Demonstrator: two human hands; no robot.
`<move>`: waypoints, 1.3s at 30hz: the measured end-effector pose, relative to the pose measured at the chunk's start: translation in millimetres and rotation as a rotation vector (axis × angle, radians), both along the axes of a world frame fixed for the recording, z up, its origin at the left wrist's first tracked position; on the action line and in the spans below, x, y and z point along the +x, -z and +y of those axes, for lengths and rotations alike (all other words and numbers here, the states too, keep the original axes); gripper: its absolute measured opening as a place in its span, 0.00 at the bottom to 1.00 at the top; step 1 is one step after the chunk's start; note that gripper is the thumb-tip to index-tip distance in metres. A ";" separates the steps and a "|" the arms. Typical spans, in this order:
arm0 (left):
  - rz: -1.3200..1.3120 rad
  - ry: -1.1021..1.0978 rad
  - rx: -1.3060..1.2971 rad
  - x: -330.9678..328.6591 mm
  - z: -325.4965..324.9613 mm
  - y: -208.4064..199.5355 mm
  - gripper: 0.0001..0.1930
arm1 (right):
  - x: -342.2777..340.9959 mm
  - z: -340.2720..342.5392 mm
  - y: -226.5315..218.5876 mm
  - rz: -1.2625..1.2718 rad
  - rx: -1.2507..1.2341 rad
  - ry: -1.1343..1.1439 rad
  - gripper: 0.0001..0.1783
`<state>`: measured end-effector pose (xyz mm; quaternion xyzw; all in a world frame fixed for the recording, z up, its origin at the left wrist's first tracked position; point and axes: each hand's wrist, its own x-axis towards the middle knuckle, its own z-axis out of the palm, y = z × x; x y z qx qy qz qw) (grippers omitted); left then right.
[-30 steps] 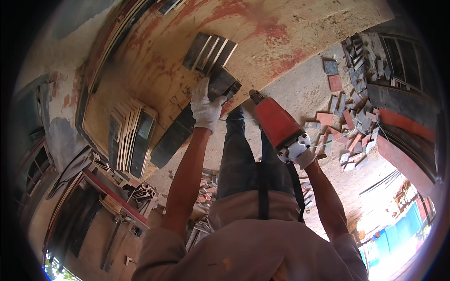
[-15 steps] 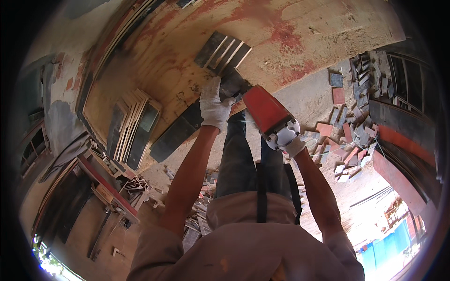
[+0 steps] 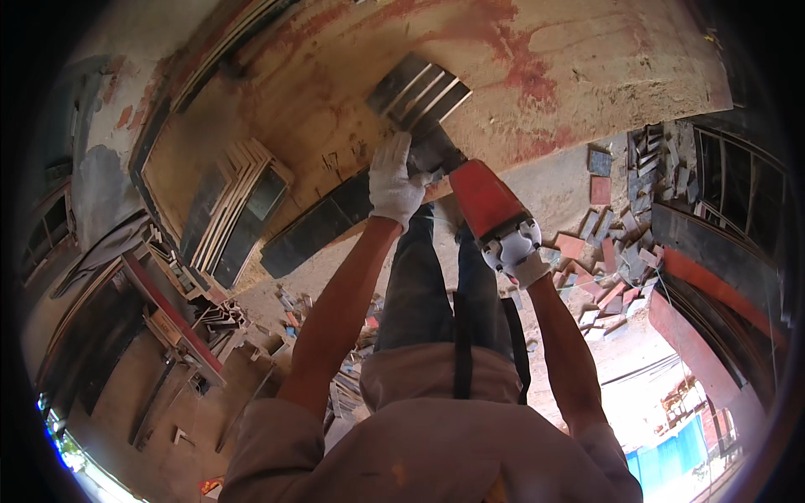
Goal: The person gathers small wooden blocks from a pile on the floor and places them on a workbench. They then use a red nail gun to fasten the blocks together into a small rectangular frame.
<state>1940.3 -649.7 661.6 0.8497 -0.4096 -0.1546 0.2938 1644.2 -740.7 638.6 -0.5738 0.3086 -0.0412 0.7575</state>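
My right hand, in a whitish glove, is wrapped round the rear handle of a red power saw. The saw's dark front end rests over a long black-faced board at the near edge of the worktable. My gloved left hand lies on the board just left of the saw, fingers stretched out and thumb toward the tool. The blade and the spot where it meets the board are hidden. Just beyond the saw lies a group of dark strips with pale edges.
A stack of dark-faced boards sits on the left part of the worktable, which is stained red. Many black and red offcuts litter the ground at right. Wood scraps lie at lower left. A thin cord runs near the saw.
The view has shifted slightly, so the table and strips appear a little farther right. Both hands keep their places at the board and saw, with little visible movement relative to them.
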 end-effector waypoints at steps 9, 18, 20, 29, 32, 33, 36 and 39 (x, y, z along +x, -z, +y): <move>0.020 0.022 0.008 6.0 5.1 -4.4 0.48 | 14.3 -4.3 -48.4 -0.091 0.867 0.325 0.26; -0.086 -0.005 -0.038 7.7 36.9 -1.8 0.47 | 31.5 34.2 -17.2 0.018 0.448 0.162 0.38; -0.025 -0.013 0.000 5.1 40.8 -3.9 0.46 | 26.1 33.7 -15.8 0.012 0.303 0.073 0.41; -0.060 0.029 0.029 4.6 36.3 -7.2 0.49 | 38.8 24.9 -37.9 0.051 0.591 0.237 0.38; -0.033 0.044 0.110 5.7 34.1 -17.2 0.51 | 23.4 21.0 -46.1 0.120 0.428 0.135 0.35; -0.013 0.042 0.163 6.9 38.2 -21.8 0.51 | 14.7 20.5 -52.6 0.154 0.370 0.098 0.34; -0.154 0.082 0.178 9.3 49.1 -27.9 0.50 | -32.6 23.0 -76.6 0.308 0.207 0.025 0.32; -0.121 0.068 0.183 16.7 74.5 -52.2 0.50 | -63.4 21.5 -92.3 0.408 0.134 0.010 0.30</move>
